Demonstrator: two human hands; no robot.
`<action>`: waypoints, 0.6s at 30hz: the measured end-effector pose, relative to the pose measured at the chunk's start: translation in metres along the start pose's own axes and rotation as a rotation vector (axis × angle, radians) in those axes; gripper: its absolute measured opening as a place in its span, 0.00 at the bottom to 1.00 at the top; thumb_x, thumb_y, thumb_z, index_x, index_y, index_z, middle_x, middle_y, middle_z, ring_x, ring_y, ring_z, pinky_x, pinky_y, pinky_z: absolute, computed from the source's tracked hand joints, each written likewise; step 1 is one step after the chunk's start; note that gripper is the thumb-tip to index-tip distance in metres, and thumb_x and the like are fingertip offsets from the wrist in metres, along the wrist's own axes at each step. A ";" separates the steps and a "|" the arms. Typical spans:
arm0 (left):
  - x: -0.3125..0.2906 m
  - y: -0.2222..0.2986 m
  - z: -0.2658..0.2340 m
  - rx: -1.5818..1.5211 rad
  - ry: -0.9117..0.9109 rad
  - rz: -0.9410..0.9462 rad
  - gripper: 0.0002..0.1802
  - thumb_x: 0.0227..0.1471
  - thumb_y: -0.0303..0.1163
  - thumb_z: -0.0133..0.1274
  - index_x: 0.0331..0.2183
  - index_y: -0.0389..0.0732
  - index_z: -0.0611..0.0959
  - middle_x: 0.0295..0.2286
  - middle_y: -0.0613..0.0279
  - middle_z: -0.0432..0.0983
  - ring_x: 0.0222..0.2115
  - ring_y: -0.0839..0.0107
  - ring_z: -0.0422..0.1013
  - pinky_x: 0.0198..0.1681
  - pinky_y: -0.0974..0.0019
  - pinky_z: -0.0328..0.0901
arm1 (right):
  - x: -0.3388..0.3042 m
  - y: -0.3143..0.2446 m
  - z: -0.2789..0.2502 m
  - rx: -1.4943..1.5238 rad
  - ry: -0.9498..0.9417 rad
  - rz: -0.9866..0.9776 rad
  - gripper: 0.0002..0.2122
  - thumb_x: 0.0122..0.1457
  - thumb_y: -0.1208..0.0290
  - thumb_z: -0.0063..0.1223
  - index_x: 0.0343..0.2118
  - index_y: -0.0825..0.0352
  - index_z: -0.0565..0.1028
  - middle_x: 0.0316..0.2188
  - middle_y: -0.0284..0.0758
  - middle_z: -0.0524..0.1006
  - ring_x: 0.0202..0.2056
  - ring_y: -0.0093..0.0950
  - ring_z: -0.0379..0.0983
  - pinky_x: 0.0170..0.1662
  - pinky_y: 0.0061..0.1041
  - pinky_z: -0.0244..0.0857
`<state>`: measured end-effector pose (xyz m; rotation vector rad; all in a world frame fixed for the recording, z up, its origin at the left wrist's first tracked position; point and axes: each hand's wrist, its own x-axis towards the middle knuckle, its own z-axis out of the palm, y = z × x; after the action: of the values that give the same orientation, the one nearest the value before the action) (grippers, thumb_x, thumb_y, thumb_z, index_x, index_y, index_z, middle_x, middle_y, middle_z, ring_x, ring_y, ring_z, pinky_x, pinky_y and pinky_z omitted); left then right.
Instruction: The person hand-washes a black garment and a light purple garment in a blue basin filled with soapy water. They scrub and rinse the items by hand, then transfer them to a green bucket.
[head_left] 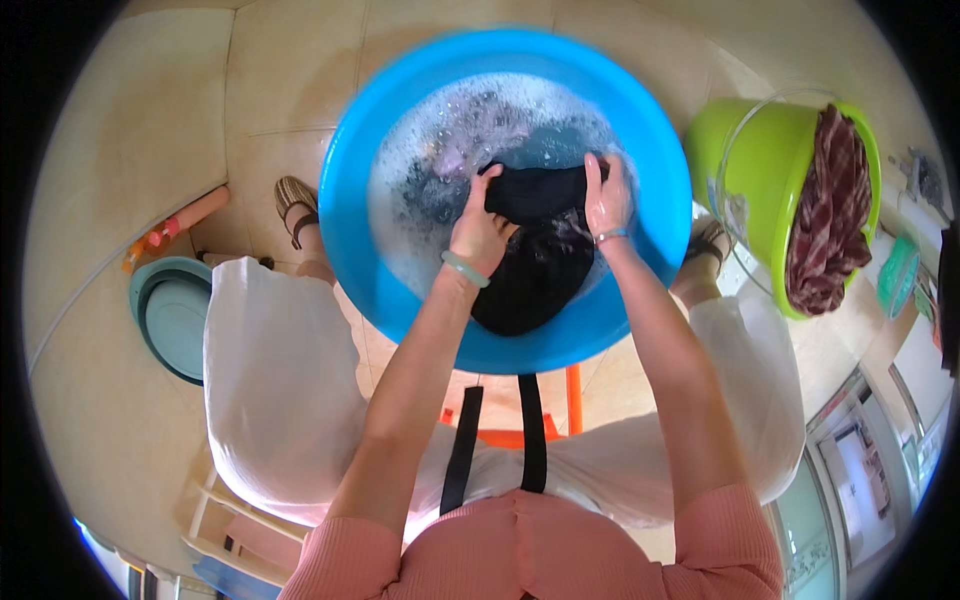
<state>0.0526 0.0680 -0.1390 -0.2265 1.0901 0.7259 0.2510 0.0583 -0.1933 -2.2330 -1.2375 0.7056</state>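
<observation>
A black wet garment (pixel 540 270) is stretched between my two hands over a big blue basin (pixel 350 190). My left hand (pixel 480 228), with a pale green bangle at the wrist, grips its left edge, thumb on top. On the other side my right hand (pixel 607 198) pinches the garment's right edge between thumb and fingers. The lower part of the cloth hangs down in the basin near its close side. Foamy, greyish water (pixel 430 130) fills the basin, and a pale purple patch of cloth shows through the suds at the far left.
To the right stands a lime green bucket (pixel 750 170) with a wire handle and a maroon checked cloth (pixel 830 215) over its rim. A teal basin (pixel 175 310) sits on the tiled floor at left, by an orange tube-shaped object (pixel 190 215). My knees flank the blue basin.
</observation>
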 end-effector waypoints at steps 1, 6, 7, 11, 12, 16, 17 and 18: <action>0.007 0.005 -0.012 0.000 -0.026 -0.029 0.26 0.61 0.42 0.45 0.59 0.58 0.60 0.54 0.60 0.63 0.53 0.61 0.62 0.54 0.54 0.58 | -0.006 -0.003 -0.001 -0.040 -0.050 -0.057 0.16 0.60 0.56 0.48 0.41 0.65 0.71 0.44 0.44 0.70 0.44 0.46 0.67 0.45 0.40 0.63; 0.053 -0.005 -0.056 0.120 -0.045 0.073 0.27 0.61 0.37 0.43 0.60 0.56 0.57 0.54 0.64 0.62 0.54 0.60 0.60 0.53 0.48 0.58 | -0.005 0.003 0.016 -0.470 -0.415 -0.311 0.18 0.57 0.55 0.52 0.45 0.61 0.72 0.45 0.44 0.72 0.43 0.46 0.72 0.42 0.45 0.68; 0.051 -0.004 -0.045 0.185 -0.055 0.077 0.27 0.61 0.37 0.44 0.59 0.55 0.58 0.54 0.64 0.62 0.53 0.59 0.61 0.52 0.49 0.59 | 0.003 0.000 0.020 -0.470 -0.392 -0.133 0.18 0.56 0.54 0.52 0.45 0.61 0.72 0.44 0.44 0.72 0.42 0.46 0.72 0.40 0.45 0.69; 0.047 -0.003 -0.031 0.179 0.038 0.023 0.23 0.58 0.41 0.48 0.55 0.53 0.66 0.45 0.65 0.70 0.44 0.67 0.67 0.47 0.58 0.62 | -0.016 -0.050 0.025 -0.147 -0.135 -0.149 0.11 0.54 0.61 0.55 0.35 0.62 0.72 0.37 0.41 0.72 0.36 0.41 0.74 0.33 0.37 0.70; 0.045 -0.001 -0.032 0.120 0.017 -0.011 0.23 0.58 0.42 0.48 0.54 0.52 0.68 0.43 0.66 0.72 0.43 0.68 0.68 0.47 0.60 0.63 | -0.030 -0.073 0.010 0.007 -0.209 -0.291 0.09 0.54 0.63 0.55 0.34 0.62 0.72 0.35 0.39 0.72 0.35 0.39 0.73 0.32 0.36 0.69; 0.004 0.023 0.002 0.073 -0.129 -0.219 0.20 0.57 0.39 0.50 0.51 0.46 0.71 0.44 0.57 0.72 0.38 0.68 0.70 0.40 0.65 0.68 | -0.096 -0.138 -0.046 0.179 -0.438 -0.618 0.08 0.48 0.66 0.61 0.27 0.60 0.73 0.28 0.32 0.66 0.27 0.28 0.71 0.28 0.26 0.68; -0.013 0.019 0.013 0.003 -0.169 -0.054 0.19 0.58 0.38 0.51 0.51 0.52 0.71 0.44 0.56 0.71 0.36 0.68 0.71 0.39 0.64 0.68 | -0.109 -0.151 -0.057 0.177 -0.434 -0.668 0.09 0.46 0.66 0.63 0.26 0.60 0.73 0.28 0.31 0.66 0.28 0.26 0.71 0.27 0.24 0.67; -0.012 0.022 0.008 -0.055 -0.330 -0.104 0.15 0.58 0.41 0.50 0.47 0.55 0.71 0.42 0.56 0.71 0.33 0.69 0.70 0.35 0.64 0.69 | -0.118 -0.162 -0.062 0.177 -0.429 -0.719 0.09 0.44 0.65 0.64 0.25 0.60 0.73 0.28 0.30 0.66 0.28 0.24 0.71 0.27 0.23 0.67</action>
<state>0.0415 0.0833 -0.1205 -0.1999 0.7401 0.6730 0.1374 0.0220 -0.0207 -1.3653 -1.9379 0.9583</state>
